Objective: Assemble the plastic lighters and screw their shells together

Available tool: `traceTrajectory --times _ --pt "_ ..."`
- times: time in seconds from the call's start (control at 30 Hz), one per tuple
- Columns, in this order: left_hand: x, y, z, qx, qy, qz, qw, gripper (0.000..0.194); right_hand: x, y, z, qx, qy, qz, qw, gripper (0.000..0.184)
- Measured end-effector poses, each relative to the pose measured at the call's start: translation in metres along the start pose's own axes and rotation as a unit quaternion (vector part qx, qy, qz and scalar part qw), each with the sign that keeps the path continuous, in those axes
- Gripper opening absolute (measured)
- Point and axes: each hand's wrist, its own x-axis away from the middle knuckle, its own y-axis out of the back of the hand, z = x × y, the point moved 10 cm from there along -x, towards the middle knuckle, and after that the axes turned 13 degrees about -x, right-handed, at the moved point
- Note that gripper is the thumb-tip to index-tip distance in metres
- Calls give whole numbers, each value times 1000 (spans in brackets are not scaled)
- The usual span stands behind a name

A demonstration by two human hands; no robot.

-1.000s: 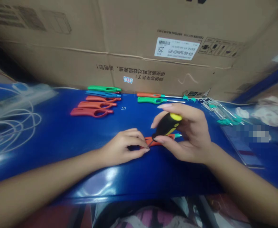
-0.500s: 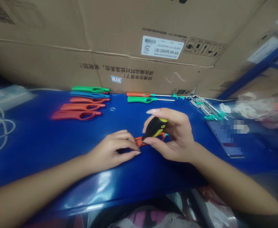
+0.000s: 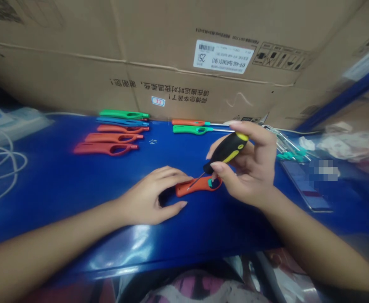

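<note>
My right hand is closed around a black-and-yellow screwdriver. Its thin shaft slants down to the left, with the tip over an orange gas lighter that lies flat on the blue table. A teal trigger shows in the lighter's finger loop; its right end is hidden behind my right hand. My left hand rests at the lighter's left end, thumb and fingers apart and holding nothing. Its fingertips lie close to the upper edge of the lighter; whether they touch it I cannot tell.
Several lighter casings lie stacked at the back left, beside a few tiny screws. Two lighters with metal tubes lie at the back middle. Metal tubes with teal parts and a phone are on the right. A cardboard box stands behind.
My right hand has lifted the screwdriver up and to the right, away from my left fingertips. The left thumb and fingers have spread apart, leaving more of the orange lighter in sight.
</note>
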Motion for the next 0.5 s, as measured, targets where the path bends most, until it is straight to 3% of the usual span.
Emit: traceTrajectory --times 0.5 --pt "2 -3 -4 40 -29 10 999 42 13 -18 -1 37 57 60 996 71"
